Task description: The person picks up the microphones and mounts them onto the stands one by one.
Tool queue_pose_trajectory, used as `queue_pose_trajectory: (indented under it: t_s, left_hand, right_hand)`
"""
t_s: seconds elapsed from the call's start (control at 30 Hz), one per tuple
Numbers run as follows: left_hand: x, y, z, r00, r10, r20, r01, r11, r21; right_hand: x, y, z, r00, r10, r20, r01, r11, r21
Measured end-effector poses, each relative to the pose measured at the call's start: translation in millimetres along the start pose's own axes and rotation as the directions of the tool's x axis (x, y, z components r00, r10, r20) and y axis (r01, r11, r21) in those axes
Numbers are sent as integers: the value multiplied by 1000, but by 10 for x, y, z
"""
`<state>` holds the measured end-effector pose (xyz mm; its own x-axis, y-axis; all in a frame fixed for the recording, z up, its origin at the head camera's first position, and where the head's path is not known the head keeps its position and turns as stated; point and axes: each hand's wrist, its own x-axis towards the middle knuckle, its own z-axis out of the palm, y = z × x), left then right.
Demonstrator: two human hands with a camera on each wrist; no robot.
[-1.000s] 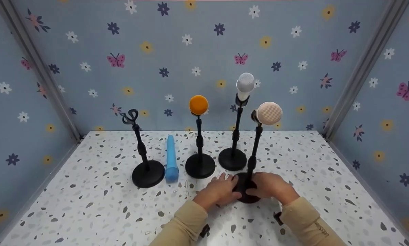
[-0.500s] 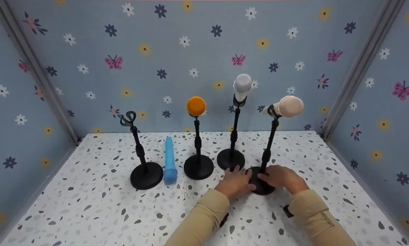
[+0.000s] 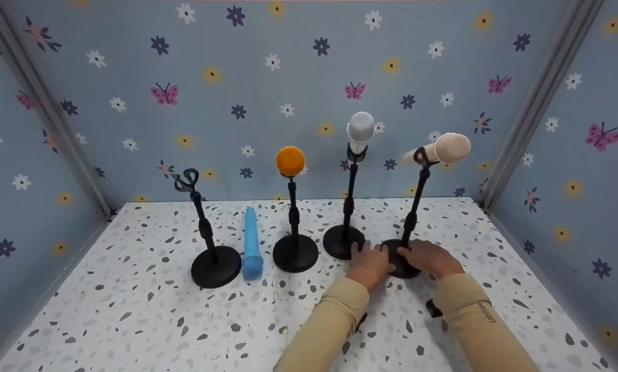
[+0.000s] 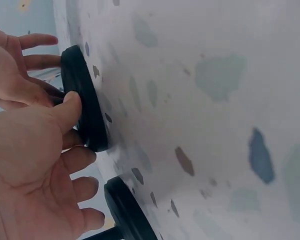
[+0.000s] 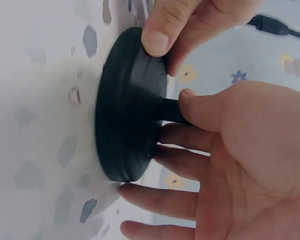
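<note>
As I read it remotely, the black round-based stand (image 3: pixel 411 221), right of centre, already carries its pale-pink mesh-headed microphone (image 3: pixel 452 148), aslant. Left hand (image 3: pixel 369 263) pinches base rim (image 4: pixel 96 120); right hand (image 3: pixel 434 258) grips stem foot (image 5: pixel 172 111). Remaining, I judge: smooth blue microphone (image 3: pixel 251 240), left of centre, lying beside bare black clip stand (image 3: pixel 205 228).

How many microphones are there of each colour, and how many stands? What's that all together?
Blue microphone: 1
Orange microphone: 1
White microphone: 1
Pale pink microphone: 1
Black stands: 4
Total: 8
</note>
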<state>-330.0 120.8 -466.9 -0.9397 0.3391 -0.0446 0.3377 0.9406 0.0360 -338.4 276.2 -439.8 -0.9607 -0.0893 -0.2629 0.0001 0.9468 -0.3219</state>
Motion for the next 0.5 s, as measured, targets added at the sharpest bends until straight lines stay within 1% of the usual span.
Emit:
queue_pose_trajectory:
  t_s: [0.13, 0.17, 0.2, 0.37, 0.5]
  left_hand:
    - [109, 34, 9, 999, -18, -34, 17, 1000, -13]
    - [107, 32, -21, 999, -19, -31, 18, 1000, -21]
    - [134, 26, -14, 999, -22, -34, 21, 999, -28]
    - [184, -11, -1, 999, -36, -37, 33, 997, -67]
    - [196, -16, 24, 998, -35, -47, 32, 997, -66]
  right_hand:
    - [50, 43, -44, 1000, -22, -22, 23, 998, 66]
    - [72, 49, -49, 1000, -21, -23, 23, 997, 80]
    - [99, 55, -49, 1000, -22, -21, 23, 996, 87]
    - [218, 65, -30, 1000, -18, -14, 18, 998, 66]
    - [246, 77, -3, 1000, -24, -20, 25, 998, 60]
